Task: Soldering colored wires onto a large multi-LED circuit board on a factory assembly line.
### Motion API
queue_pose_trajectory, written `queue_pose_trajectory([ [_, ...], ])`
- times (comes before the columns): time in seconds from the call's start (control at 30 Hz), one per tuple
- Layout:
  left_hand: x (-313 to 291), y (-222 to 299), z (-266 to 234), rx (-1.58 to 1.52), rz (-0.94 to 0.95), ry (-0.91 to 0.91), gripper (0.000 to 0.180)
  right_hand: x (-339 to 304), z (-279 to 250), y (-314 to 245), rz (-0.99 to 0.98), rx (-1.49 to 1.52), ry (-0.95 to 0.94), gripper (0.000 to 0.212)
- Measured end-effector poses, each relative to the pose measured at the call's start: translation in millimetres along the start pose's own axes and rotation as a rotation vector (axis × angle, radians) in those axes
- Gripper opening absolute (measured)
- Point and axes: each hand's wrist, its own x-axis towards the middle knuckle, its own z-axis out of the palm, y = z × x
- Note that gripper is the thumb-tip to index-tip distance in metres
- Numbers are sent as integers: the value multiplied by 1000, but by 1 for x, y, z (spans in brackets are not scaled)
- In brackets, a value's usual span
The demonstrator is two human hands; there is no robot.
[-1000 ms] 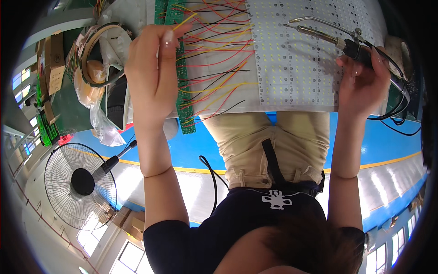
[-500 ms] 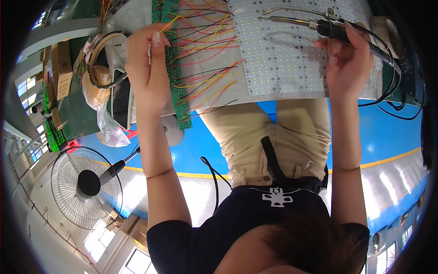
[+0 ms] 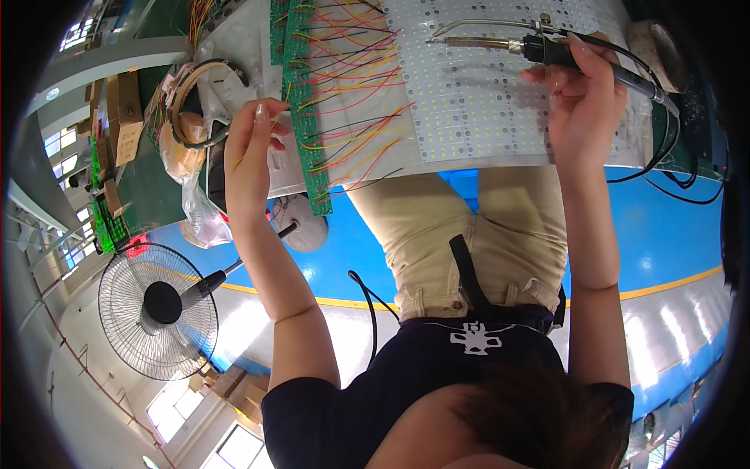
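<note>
Head view, the only one. Person at the bench, near side, dark shirt and tan trousers (image 3: 461,250). Right hand (image 3: 587,105) up over the right part of the bench, fingers clamped on the grip of a soldering iron (image 3: 556,52). Iron points left, tip above the white panels (image 3: 484,109); thin metal tube (image 3: 488,24) along its far side, black cable (image 3: 665,134) looping down on the right.

Left hand (image 3: 251,160) at the left edge of the near green strip (image 3: 314,152), thumb and forefinger reaching toward it. Fingertips look close together; can't tell from here whether they pinch a wire. Lower fingers curled, a bit apart from those two.

Green strip runs near to far, left of the panels, near end sticking out past the bench edge. Red, black and yellow wires (image 3: 359,102) fan right from it, some reaching the panels. Second strip (image 3: 277,35) just left of its far part. Further left: ring (image 3: 181,92), clear bag (image 3: 205,215), carton (image 3: 125,109). Fan (image 3: 162,302) near left, off the bench.
</note>
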Motion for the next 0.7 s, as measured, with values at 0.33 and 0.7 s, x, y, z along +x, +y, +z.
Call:
queue_pose_trajectory([
  [0.33,-1,3,-5,29,-47,-228,31,-1,1,-1,6,3,-16,14],
  [0.7,6,8,-2,0,-42,-374,33,-1,0,-1,99,-25,59,9],
])
